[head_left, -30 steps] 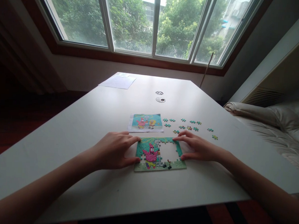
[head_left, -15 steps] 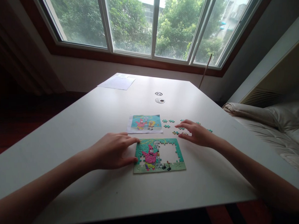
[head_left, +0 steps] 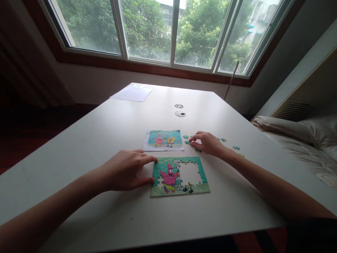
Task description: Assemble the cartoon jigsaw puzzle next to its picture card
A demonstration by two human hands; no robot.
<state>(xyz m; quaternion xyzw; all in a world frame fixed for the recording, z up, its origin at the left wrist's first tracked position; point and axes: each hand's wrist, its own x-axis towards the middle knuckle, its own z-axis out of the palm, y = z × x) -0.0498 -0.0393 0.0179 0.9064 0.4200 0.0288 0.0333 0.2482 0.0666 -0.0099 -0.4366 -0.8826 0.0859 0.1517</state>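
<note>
A partly built cartoon jigsaw puzzle (head_left: 180, 176) lies on the white table (head_left: 107, 139), with a bare gap in its right half. My left hand (head_left: 125, 171) rests flat against the puzzle's left edge, thumb and forefinger spread along it. My right hand (head_left: 208, 142) reaches out beyond the puzzle to the loose teal pieces (head_left: 187, 137), its fingertips pinched on a piece there. A printed reference picture (head_left: 164, 139) lies just behind the puzzle.
More loose pieces (head_left: 235, 147) are scattered to the right of my right hand. A paper sheet (head_left: 132, 92) lies at the table's far left, two round cable ports (head_left: 180, 113) in the middle. A cushioned seat (head_left: 308, 142) stands to the right.
My right hand left the puzzle's right edge, moved up to the loose pieces, then left toward the pieces beside the picture. The left hand stayed put.
</note>
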